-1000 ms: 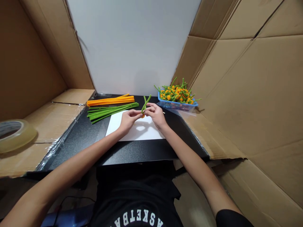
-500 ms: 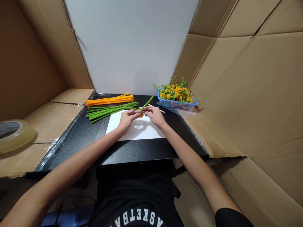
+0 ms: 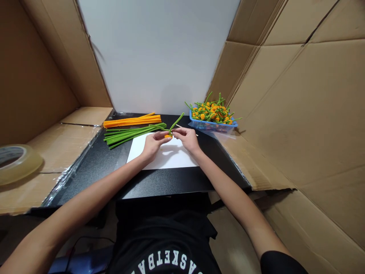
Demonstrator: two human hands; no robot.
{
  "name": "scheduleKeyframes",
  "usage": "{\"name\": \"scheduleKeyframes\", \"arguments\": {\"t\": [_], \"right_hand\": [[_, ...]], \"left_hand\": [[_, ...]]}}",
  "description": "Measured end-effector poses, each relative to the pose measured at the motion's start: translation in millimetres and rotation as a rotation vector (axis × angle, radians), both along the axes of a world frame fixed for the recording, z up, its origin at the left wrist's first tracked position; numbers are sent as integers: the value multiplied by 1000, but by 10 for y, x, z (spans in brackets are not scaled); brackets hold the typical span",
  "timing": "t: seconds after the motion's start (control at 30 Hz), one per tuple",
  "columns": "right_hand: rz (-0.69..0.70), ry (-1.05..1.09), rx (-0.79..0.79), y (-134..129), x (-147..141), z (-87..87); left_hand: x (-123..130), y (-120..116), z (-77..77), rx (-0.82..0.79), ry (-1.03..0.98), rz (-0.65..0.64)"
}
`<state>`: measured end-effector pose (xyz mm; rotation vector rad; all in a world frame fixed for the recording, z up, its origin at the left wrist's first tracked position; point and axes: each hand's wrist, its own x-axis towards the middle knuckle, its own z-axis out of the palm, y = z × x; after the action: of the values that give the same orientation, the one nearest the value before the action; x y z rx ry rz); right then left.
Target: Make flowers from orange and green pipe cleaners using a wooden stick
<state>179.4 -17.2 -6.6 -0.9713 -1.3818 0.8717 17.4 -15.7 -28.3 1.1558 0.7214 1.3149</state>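
Observation:
Above a white sheet, my left hand pinches a small orange pipe-cleaner flower. From its top rise two green pipe-cleaner ends: a longer green stem slants up to the right, and a shorter one points up to the left. My right hand is closed at the flower's right side, fingertips pinched by the base of the green stem. What exactly those fingertips grip is too small to make out. Behind my right hand a thin wooden stick lies partly hidden.
Orange pipe cleaners and green pipe cleaners lie in bundles at the back left. A blue basket at the back right is heaped with orange-and-green pieces. A tape roll sits far left. Cardboard walls flank the black table.
The orange flower has turned and shifted slightly left, showing more between my fingers. The green stem tilts a little higher. My right fingertips have drawn slightly apart from the left ones.

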Motion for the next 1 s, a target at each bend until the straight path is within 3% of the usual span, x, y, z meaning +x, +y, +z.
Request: {"name": "scheduleKeyframes", "arguments": {"t": [0.47, 0.7, 1.0], "right_hand": [[7, -140, 99, 24, 16, -51], [-100, -138, 71, -26, 14, -1], [-69, -221, 183, -63, 48, 40]], "left_hand": [[-15, -24, 76, 101, 17, 31], [-35, -19, 67, 163, 42, 15], [-42, -38, 104, 195, 126, 82]]}}
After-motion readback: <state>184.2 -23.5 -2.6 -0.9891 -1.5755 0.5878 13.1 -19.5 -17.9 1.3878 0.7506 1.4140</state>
